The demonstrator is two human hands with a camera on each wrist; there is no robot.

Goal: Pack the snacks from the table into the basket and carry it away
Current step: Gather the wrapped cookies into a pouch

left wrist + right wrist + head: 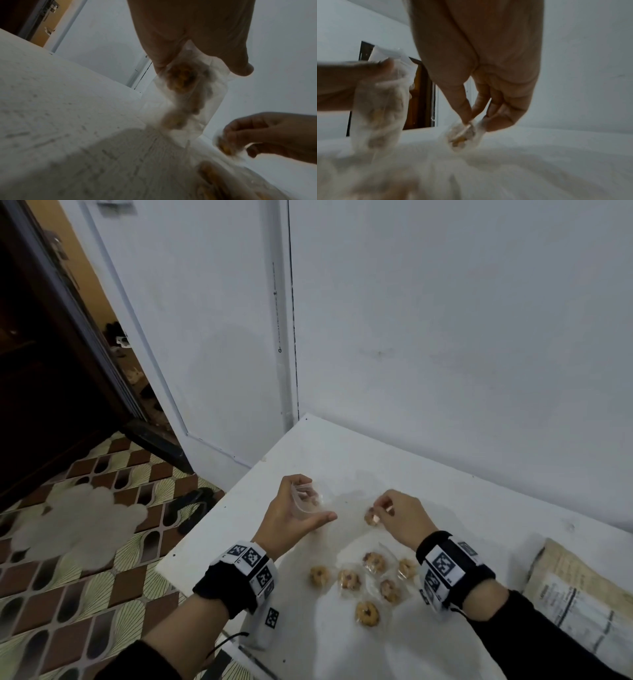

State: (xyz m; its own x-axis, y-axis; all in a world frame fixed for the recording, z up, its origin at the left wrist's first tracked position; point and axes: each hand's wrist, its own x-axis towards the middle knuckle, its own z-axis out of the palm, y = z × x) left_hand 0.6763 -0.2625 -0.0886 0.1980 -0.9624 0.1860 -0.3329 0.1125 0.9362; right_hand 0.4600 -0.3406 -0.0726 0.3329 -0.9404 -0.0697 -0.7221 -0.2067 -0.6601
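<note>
Six wrapped cookies (pixel 367 613) lie loose near the front edge of the white worktop (pixel 445 491), between the two wrists; each sits in its own clear wrapper, none touching the hands. Beside them, at the right edge, lies a tan parcel (pixel 579 594) with a printed label.

Farther in, the left hand (pixel 291 515) grips a clear bag (pixel 185 97) by its mouth, fingers curled round the top and thumb pointing right. From the left wrist view the bag hangs down to the worktop with at least one cookie inside it, blurred. The right hand (pixel 402 517) is just to the right of the bag, apart from it, and pinches one more wrapped cookie (pixel 462 135) between thumb and fingertips, close above the worktop; whether it touches the surface cannot be told.

No basket shows in any view. Off the worktop's left edge, patterned floor tiles (pixel 85 594) run to a dark doorway (pixel 51 388), and pale walls (pixel 445 320) meet at the far corner.
</note>
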